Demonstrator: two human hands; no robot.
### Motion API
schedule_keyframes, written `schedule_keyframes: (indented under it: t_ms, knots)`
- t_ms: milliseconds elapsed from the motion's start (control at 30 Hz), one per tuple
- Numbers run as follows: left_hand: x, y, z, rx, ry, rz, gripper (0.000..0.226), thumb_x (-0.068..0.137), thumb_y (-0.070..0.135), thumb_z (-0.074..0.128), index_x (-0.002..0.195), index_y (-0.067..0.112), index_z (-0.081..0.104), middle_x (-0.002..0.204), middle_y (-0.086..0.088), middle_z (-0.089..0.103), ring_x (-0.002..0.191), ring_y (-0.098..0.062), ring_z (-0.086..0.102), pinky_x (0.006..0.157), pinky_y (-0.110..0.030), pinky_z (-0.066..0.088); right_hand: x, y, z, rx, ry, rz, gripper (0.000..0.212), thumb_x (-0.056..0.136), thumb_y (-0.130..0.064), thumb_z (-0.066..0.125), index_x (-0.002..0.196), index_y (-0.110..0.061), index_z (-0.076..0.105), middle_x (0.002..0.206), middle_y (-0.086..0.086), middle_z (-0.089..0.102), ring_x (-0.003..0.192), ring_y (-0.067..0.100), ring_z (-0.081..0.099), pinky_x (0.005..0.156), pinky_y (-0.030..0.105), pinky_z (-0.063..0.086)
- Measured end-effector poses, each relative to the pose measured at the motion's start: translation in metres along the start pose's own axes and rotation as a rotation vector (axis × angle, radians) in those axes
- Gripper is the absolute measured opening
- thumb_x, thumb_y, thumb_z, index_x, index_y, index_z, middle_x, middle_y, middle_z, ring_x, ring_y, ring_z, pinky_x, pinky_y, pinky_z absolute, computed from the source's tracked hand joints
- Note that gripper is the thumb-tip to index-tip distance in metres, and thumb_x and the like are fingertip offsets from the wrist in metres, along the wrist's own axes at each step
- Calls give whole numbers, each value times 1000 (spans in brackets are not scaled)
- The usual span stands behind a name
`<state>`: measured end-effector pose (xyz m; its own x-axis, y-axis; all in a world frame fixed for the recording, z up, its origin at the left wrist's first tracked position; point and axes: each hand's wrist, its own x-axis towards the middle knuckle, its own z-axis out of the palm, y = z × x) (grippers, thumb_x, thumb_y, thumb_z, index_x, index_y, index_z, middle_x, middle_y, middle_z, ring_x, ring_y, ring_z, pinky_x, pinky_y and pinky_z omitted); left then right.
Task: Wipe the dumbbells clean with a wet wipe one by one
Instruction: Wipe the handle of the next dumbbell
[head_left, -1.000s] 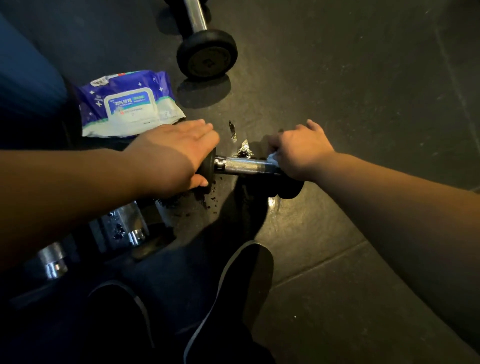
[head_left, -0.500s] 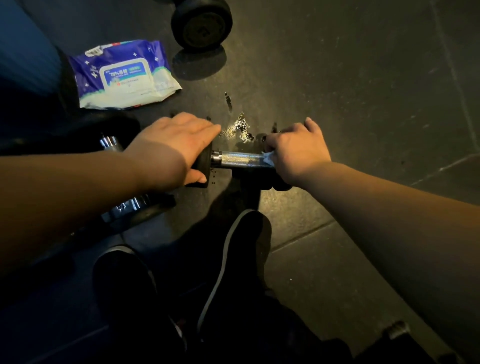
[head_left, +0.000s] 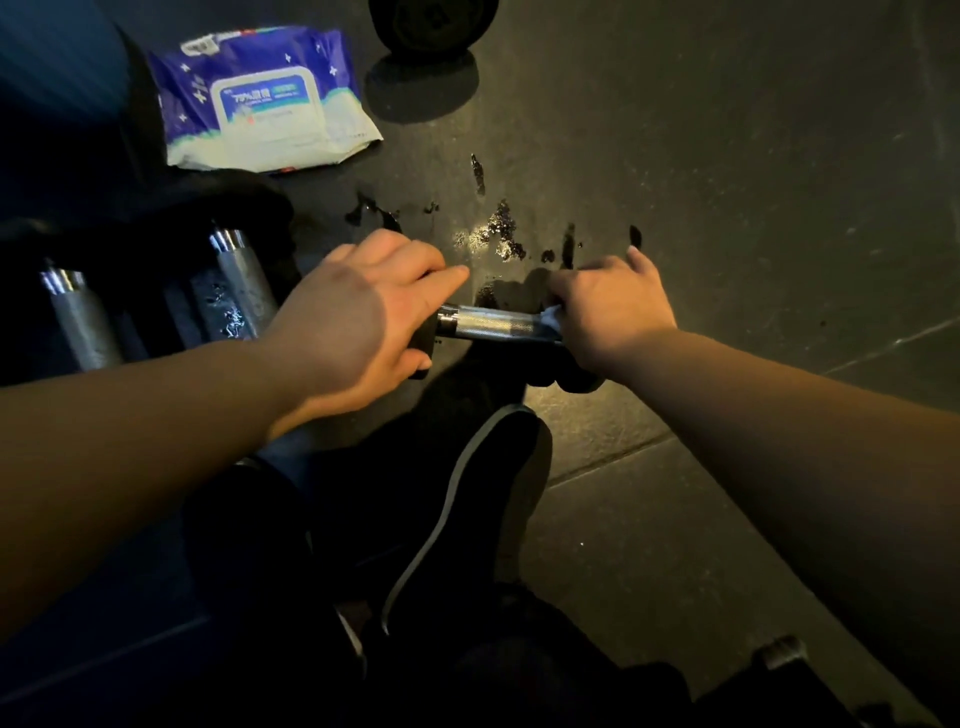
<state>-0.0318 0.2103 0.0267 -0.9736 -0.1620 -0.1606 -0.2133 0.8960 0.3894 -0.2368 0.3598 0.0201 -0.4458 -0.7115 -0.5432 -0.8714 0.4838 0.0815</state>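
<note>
One dumbbell (head_left: 493, 325) lies at centre on the dark floor (head_left: 727, 208); the right hand (head_left: 613, 306) wraps a wet wipe (head_left: 551, 318) around its bar, the left hand (head_left: 358, 322) lies flat, fingers extended, over its left head. Wipes pack (head_left: 260, 98) at eleven o'clock; two more dumbbells (head_left: 156, 306) at nine.

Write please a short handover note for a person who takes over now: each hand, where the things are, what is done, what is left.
Left hand: laid over the left end of the dumbbell, steadying it on the floor.
Right hand: shut on the wet wipe, at the handle's right end.
Wipes pack: on the floor, far left.
Two more dumbbells lie left; another at the top.
Done: cannot tell.
Left: finish this one, then the others.
</note>
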Motion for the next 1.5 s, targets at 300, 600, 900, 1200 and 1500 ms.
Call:
schedule_keyframes:
  t_ms: [300, 600, 900, 1200, 1500]
  knots:
    - [30, -14, -16, -154, -27, -223, 46, 84, 39, 71, 125, 31, 53, 131, 4, 58, 119, -24, 54, 97, -42, 44, -7, -2, 1, 12, 193, 13, 34, 82, -25, 66, 115, -20, 64, 109, 6, 72, 136, 30, 44, 121, 51, 16]
    - [56, -25, -27, -80, -110, -236, 43, 102, 36, 43, 143, 22, 48, 144, -1, 50, 132, -27, 45, 105, -46, 41, -2, 5, 1, 26, 310, -2, 15, 83, -27, 64, 95, -20, 70, 97, 3, 74, 136, 32, 46, 120, 51, 18]
    - [88, -45, -32, -62, -211, -250, 39, 104, 38, 34, 134, 22, 53, 136, -8, 57, 122, -34, 52, 102, -48, 43, 7, 7, 5, -10, 401, -10, 18, 82, -19, 65, 97, -16, 73, 96, 4, 72, 135, 32, 46, 120, 52, 19]
    - [83, -37, -37, 154, -34, -155, 42, 98, 49, 39, 123, 19, 55, 122, -7, 59, 112, -30, 55, 87, -47, 50, 20, 11, 0, 47, 397, 12, 16, 80, -18, 64, 95, -17, 70, 100, 2, 72, 137, 30, 44, 119, 48, 18]
    - [86, -40, -37, 159, -323, -164, 120, 67, 67, 75, 155, 16, 10, 161, -9, 22, 144, -29, 28, 113, -49, 35, 21, 10, -3, 29, 434, 31, 21, 83, -15, 61, 101, -17, 72, 100, 4, 72, 140, 33, 41, 121, 51, 18]
